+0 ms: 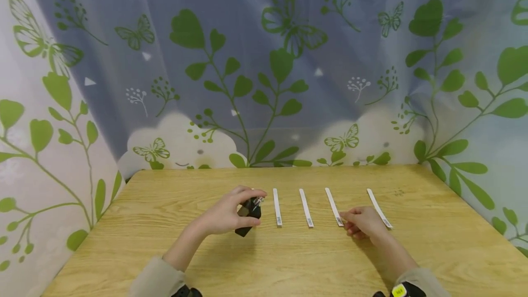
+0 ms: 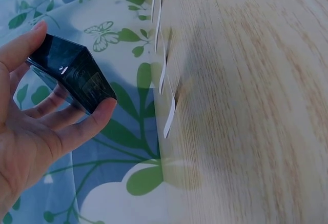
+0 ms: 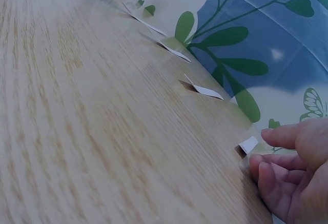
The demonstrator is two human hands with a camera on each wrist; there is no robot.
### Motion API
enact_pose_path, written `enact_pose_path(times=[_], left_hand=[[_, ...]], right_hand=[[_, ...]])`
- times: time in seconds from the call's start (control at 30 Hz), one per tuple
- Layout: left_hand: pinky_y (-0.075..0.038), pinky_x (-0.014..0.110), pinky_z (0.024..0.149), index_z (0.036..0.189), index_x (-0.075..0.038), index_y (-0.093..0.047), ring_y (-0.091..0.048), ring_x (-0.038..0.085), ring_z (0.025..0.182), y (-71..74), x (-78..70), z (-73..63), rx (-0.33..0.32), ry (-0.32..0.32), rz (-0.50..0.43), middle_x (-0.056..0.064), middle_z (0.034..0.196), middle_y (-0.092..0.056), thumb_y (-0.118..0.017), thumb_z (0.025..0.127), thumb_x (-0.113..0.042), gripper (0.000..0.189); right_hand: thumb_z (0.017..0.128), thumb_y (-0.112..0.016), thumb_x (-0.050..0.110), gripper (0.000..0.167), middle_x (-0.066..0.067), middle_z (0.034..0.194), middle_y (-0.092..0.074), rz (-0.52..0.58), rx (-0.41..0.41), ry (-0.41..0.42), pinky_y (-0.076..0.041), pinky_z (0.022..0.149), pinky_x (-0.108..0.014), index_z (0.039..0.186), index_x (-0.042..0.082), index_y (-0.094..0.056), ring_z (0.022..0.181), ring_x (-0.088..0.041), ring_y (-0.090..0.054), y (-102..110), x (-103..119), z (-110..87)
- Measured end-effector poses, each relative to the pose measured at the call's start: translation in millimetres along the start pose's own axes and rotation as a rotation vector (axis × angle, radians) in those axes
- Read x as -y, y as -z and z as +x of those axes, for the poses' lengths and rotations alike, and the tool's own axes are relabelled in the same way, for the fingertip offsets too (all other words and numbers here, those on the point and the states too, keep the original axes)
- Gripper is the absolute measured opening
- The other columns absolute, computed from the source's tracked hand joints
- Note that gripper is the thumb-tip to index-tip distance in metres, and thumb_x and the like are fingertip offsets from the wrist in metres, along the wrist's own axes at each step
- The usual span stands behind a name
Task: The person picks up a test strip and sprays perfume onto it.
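Observation:
My left hand (image 1: pixel 224 212) grips a dark glass perfume bottle (image 1: pixel 249 214) between thumb and fingers, tilted, its silvery spray top (image 1: pixel 257 201) toward the upper right. In the left wrist view the fingertips hold the bottle (image 2: pixel 77 70) by its edges. Several narrow white paper strips stand out on the table in a row, among them one strip (image 1: pixel 277 207) just right of the bottle. My right hand (image 1: pixel 365 222) is at the near end of another strip (image 1: pixel 332 205). In the right wrist view a gap shows between its index finger and thumb, close beside the white strip end (image 3: pixel 249 145).
Another strip (image 1: pixel 305 207) lies between these two, and a curved one (image 1: pixel 378 207) lies to the right, beyond the right hand. The wooden table (image 1: pixel 288 265) ends at the back against a curtain (image 1: pixel 247 81) printed with leaves and butterflies.

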State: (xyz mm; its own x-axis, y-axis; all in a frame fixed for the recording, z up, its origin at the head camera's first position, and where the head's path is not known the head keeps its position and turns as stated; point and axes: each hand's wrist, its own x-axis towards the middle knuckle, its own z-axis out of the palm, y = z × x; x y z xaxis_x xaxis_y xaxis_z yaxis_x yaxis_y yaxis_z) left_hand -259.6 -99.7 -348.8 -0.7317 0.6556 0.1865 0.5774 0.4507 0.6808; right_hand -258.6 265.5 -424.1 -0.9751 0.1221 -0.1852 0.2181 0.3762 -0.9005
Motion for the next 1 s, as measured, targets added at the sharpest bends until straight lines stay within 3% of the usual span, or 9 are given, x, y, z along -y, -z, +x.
enact_pose_path(times=[0.33,0.6,1.0], left_hand=[[-0.039,0.052,0.088,0.135,-0.024,-0.048,-0.045,0.025,0.112,-1.9,-3.8,4.8,0.020,0.013,0.006,0.008,0.133,-0.039,-0.071,0.083,-0.025,0.057],[-0.040,0.051,0.087,0.136,-0.023,-0.048,-0.046,0.026,0.113,-1.7,-7.5,5.7,0.017,0.011,0.024,0.008,0.133,-0.040,-0.071,0.083,-0.027,0.057],[-0.040,0.052,0.087,0.136,-0.023,-0.047,-0.046,0.026,0.113,-0.9,-5.4,5.6,0.019,-0.002,0.035,0.007,0.133,-0.040,-0.070,0.083,-0.031,0.058]], right_hand=[[0.088,-0.063,0.026,0.031,-0.001,0.065,-0.060,-0.045,0.018,0.022,-0.044,0.047,-0.024,0.095,-0.005,-0.062,0.053,-0.011,-0.057,20,1,-7.5],[0.091,-0.059,0.034,0.047,-0.001,0.074,-0.062,-0.089,0.039,0.054,-0.043,0.050,-0.025,0.108,-0.010,-0.057,0.060,-0.013,-0.060,53,1,-18.3],[0.094,-0.055,0.033,0.055,0.000,0.080,-0.063,-0.098,0.017,0.005,-0.046,0.056,-0.027,0.120,-0.015,-0.048,0.067,-0.012,-0.060,97,-12,-27.5]])
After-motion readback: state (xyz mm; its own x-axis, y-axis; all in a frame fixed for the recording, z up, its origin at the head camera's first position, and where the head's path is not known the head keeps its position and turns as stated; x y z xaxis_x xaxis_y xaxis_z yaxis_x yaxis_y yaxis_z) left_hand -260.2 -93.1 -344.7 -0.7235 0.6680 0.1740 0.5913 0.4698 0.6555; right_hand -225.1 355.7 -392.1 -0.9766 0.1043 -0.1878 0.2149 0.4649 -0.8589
